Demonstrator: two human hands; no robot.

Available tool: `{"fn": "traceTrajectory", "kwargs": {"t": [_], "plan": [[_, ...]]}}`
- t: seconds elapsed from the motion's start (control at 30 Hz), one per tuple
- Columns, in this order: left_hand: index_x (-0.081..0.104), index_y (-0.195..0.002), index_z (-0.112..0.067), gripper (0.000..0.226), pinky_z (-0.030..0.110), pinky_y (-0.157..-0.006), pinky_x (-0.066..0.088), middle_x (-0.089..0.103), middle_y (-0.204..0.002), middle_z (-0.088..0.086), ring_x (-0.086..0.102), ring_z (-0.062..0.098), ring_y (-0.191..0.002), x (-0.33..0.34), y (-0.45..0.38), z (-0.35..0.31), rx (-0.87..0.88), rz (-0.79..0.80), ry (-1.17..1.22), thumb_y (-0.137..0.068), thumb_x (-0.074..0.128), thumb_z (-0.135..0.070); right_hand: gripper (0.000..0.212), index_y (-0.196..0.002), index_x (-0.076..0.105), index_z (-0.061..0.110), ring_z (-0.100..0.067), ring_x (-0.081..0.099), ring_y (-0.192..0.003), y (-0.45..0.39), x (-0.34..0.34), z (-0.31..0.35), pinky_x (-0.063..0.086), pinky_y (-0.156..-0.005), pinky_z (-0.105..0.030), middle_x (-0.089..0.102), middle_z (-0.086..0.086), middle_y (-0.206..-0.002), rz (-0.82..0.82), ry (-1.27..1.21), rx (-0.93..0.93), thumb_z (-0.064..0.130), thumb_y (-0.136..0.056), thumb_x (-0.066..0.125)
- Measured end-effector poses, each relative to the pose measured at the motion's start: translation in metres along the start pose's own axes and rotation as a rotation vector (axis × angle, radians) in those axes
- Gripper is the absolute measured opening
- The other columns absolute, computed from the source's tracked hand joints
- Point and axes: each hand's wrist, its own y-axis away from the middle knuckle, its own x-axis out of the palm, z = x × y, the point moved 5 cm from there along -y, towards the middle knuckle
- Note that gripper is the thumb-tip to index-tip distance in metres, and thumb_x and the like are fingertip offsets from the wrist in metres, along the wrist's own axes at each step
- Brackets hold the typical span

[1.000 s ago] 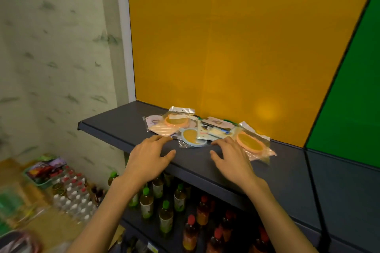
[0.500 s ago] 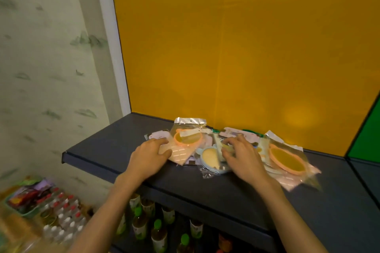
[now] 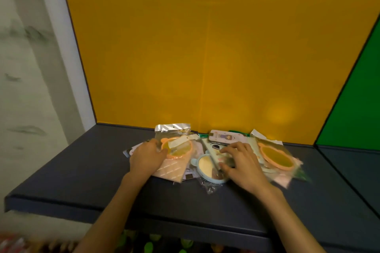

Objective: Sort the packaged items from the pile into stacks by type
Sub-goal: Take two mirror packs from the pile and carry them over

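While bottle tops blur out below the dark shelf, the left hand grips the clear bag with an orange mirror. The right hand lies spread on overlapping packets; whether it grasps one is unclear. A blue mirror lies between them in the pile, another orange mirror to the right; a card leans against the yellow wall.
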Motion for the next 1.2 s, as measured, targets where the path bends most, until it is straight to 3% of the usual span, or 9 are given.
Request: {"fn": "traceTrajectory", "kwargs": {"t": [0.2,0.33,0.43,0.53,0.7,0.87,1.03,1.1,1.2], "plan": [[0.049,-0.118,-0.013,0.057,0.035,-0.078,0.042,0.06,-0.11,0.006,0.058,0.029,-0.108,0.014,-0.024,0.012,-0.178,0.115,0.298,-0.078,0.076,-0.043,0.059,-0.129,0.057,0.035,-0.016,0.035,-0.127,0.009,0.013,0.006,0.033,-0.102,-0.033,0.046,0.007,-0.132,0.058,0.054,0.01,0.066,-0.079,0.061],[0.06,-0.119,-0.006,0.066,0.037,-0.076,0.052,0.065,-0.11,0.011,0.062,0.028,-0.099,0.018,-0.038,0.024,-0.313,0.14,0.52,-0.06,0.082,-0.025,0.066,-0.131,0.053,0.036,-0.018,0.034,-0.128,0.005,0.02,0.013,0.031,-0.106,-0.034,0.046,0.005,-0.133,0.063,0.073,0.029,0.073,-0.077,0.056],[0.069,-0.097,0.003,0.029,0.03,-0.059,0.049,0.066,-0.087,0.017,0.062,0.026,-0.075,0.014,-0.04,0.029,-0.369,0.187,0.712,-0.069,0.076,-0.001,0.074,-0.133,0.052,0.037,-0.02,0.031,-0.132,-0.001,0.023,0.024,0.025,-0.112,-0.037,0.046,0.004,-0.136,0.068,0.11,0.02,0.079,-0.073,0.045],[0.071,-0.075,0.003,0.006,0.036,-0.063,0.051,0.065,-0.075,0.02,0.06,0.031,-0.069,0.009,-0.045,0.033,-0.356,0.232,0.776,-0.073,0.07,0.009,0.079,-0.132,0.053,0.039,-0.022,0.032,-0.132,-0.008,0.028,0.037,0.024,-0.114,-0.039,0.049,0.005,-0.132,0.053,0.113,0.002,0.083,-0.068,0.036],[0.076,-0.09,-0.001,0.025,0.053,-0.088,0.056,0.073,-0.093,0.025,0.07,0.039,-0.094,0.005,-0.053,0.043,-0.333,0.278,0.882,-0.072,0.064,0.01,0.093,-0.135,0.051,0.035,-0.021,0.03,-0.133,-0.016,0.034,0.054,0.021,-0.116,-0.04,0.047,0.004,-0.136,0.104,0.143,-0.02,0.089,-0.063,0.029],[0.07,-0.091,-0.001,0.023,0.04,-0.073,0.053,0.069,-0.087,0.022,0.064,0.03,-0.079,-0.008,-0.043,0.046,-0.304,0.286,0.86,-0.086,0.05,0.01,0.096,-0.137,0.049,0.034,-0.02,0.031,-0.131,-0.023,0.037,0.068,0.024,-0.11,-0.041,0.047,0.004,-0.135,0.118,0.171,-0.026,0.091,-0.064,0.024],[0.067,-0.098,-0.006,0.024,0.042,-0.077,0.056,0.067,-0.093,0.017,0.063,0.027,-0.084,-0.019,-0.042,0.066,-0.325,0.127,0.86,-0.089,0.046,0.001,0.075,-0.137,0.048,0.039,-0.02,0.034,-0.123,-0.023,0.042,0.078,0.029,-0.096,-0.04,0.048,0.004,-0.129,0.139,0.173,-0.037,0.083,-0.079,0.033],[0.061,-0.111,-0.009,0.024,0.044,-0.076,0.058,0.065,-0.108,0.015,0.064,0.027,-0.094,-0.027,-0.042,0.078,-0.348,0.034,0.837,-0.09,0.051,-0.007,0.067,-0.13,0.055,0.033,-0.02,0.04,-0.117,-0.02,0.038,0.076,0.035,-0.092,-0.038,0.051,0.002,-0.121,0.095,0.125,-0.005,0.078,-0.082,0.043],[0.053,-0.121,-0.014,0.029,0.034,-0.057,0.053,0.058,-0.114,0.011,0.062,0.028,-0.101,-0.038,-0.037,0.084,-0.374,-0.036,0.878,-0.093,0.057,-0.006,0.067,-0.111,0.063,0.021,-0.023,0.054,-0.106,-0.014,0.028,0.067,0.045,-0.082,-0.036,0.058,-0.001,-0.109,0.063,0.095,0.131,0.078,-0.079,0.051]]}}
